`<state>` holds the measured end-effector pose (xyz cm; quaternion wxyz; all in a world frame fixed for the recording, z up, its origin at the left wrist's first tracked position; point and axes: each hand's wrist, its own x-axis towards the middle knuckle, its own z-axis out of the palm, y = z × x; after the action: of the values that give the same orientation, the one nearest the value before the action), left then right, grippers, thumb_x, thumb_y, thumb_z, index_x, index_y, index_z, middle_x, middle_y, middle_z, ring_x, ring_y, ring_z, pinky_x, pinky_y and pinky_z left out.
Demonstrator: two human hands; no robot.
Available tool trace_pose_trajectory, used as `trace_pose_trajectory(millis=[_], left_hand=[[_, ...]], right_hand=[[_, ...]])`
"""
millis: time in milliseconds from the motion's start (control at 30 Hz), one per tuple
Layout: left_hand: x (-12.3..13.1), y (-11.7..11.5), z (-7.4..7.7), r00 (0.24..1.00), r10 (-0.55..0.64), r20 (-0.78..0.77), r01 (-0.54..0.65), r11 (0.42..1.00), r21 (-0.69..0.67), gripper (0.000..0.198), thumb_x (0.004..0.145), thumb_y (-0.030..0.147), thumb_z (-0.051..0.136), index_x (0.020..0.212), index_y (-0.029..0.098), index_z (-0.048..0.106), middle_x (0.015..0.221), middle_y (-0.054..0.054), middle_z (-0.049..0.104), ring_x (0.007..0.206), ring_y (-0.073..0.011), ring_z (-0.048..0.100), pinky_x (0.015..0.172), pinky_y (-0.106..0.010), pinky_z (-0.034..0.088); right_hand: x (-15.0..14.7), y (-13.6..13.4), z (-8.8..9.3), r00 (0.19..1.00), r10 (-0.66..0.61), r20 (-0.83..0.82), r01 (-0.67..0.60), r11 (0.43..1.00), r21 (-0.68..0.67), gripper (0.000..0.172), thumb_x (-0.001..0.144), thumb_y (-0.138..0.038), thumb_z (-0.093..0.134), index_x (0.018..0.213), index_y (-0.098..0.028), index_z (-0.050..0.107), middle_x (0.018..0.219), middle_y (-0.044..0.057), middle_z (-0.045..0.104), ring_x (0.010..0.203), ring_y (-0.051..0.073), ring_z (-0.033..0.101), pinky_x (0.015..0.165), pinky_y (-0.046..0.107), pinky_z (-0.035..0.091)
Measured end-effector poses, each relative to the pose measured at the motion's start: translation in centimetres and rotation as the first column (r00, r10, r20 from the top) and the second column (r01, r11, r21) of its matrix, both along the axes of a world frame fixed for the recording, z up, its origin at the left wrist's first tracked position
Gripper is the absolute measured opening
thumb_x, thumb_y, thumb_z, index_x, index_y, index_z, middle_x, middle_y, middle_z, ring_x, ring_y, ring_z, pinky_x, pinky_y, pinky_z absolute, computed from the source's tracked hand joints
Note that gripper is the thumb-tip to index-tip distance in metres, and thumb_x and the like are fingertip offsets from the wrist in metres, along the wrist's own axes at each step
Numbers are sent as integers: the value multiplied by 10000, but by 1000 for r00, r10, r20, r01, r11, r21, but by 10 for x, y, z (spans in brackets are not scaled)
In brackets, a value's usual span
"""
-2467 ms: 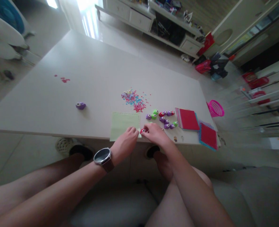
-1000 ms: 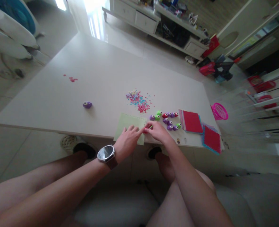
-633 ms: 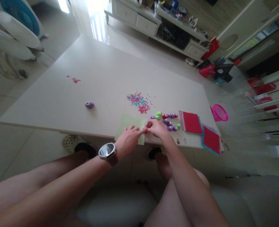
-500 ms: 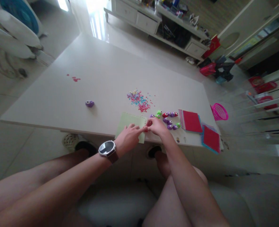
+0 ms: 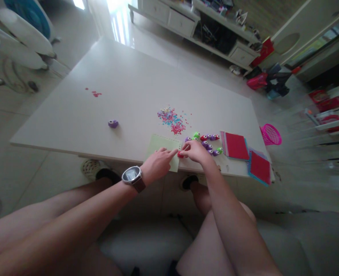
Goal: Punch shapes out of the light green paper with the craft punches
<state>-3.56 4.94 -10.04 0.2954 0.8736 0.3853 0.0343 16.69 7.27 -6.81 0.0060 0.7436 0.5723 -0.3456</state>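
At the right edge of the green sheet [image 5: 162, 142]: red punch [image 5: 180, 155], between both hands.
Right hand [image 5: 196, 151] nearer, fingertips touching, clamping indeterminable; left hand [image 5: 158, 162] index finger extended toward punch, others curled, grip indeterminable.

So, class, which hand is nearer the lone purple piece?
Left hand: over the green paper, right of the purple piece; the right hand is farther right, at the red piece.
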Motion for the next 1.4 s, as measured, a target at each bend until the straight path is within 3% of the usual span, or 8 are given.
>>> trace_pose_trajectory(millis=[133,333,500,733,900,1067,1267,1400], left_hand=[[2,-1,4,999,33,-26,-33,999,-13,514,889,39,504,1386,153,562,1252,-154,738,1248,-297,614,1103,-457,540],[1,-2,12,998,42,-45,-43,999,-22,367,930,64,517,1273,170,591,1244,-156,731,1266,-295,613,1084,-444,548],[1,-2,11,995,59,-84,-59,998,5,287,961,110,527,1233,168,598,1204,-144,732,1226,-312,610,1059,-469,548],[7,-2,14,974,122,-191,-109,991,75,286,983,143,502,1242,170,620,1299,-169,684,1273,-357,581,1070,-583,546],[10,-8,19,963,124,-240,-105,990,90,316,988,157,503,1281,170,620,1329,-181,645,1283,-374,557,1070,-641,543],[12,-15,25,956,111,-273,-93,993,77,361,987,153,502,1330,161,613,1394,-206,614,1323,-398,536,1060,-683,541],[7,-19,28,956,100,-275,-84,994,69,376,987,149,526,1353,159,607,1412,-205,614,1341,-396,537,1073,-676,544],[2,-20,26,960,94,-263,-78,994,72,362,988,158,545,1345,172,603,1406,-190,622,1341,-391,543,1074,-679,547]], right_hand=[[13,-6,5,991,-12,136,-1,996,94,152,874,-212,855,991,-143,788,986,90,795,900,212,724,776,285,491],[10,-15,-5,958,172,231,-210,966,150,243,870,-95,794,1109,-137,781,1143,104,782,1094,246,713,909,298,491],[13,-17,-8,946,187,265,-230,963,141,248,947,-82,660,1152,-150,782,1201,115,778,1151,267,711,945,318,481],[30,-22,-1,944,142,299,-169,983,66,244,927,-57,614,1068,-189,762,1169,116,780,1122,284,721,905,324,482],[25,-24,2,932,252,262,-287,953,103,304,910,-39,626,1151,-177,751,1264,118,760,1157,266,712,962,306,490],[18,-23,3,934,262,241,-289,954,83,323,917,-37,586,1128,-196,773,1175,95,792,1052,246,742,888,299,511],[13,-20,1,918,285,277,-305,952,31,340,894,-59,589,1114,-214,799,1161,89,796,1102,288,740,951,345,517],[3,-14,-2,935,309,174,-322,945,54,432,910,-79,606,1311,-174,737,1297,116,765,1224,280,708,1078,344,503]])
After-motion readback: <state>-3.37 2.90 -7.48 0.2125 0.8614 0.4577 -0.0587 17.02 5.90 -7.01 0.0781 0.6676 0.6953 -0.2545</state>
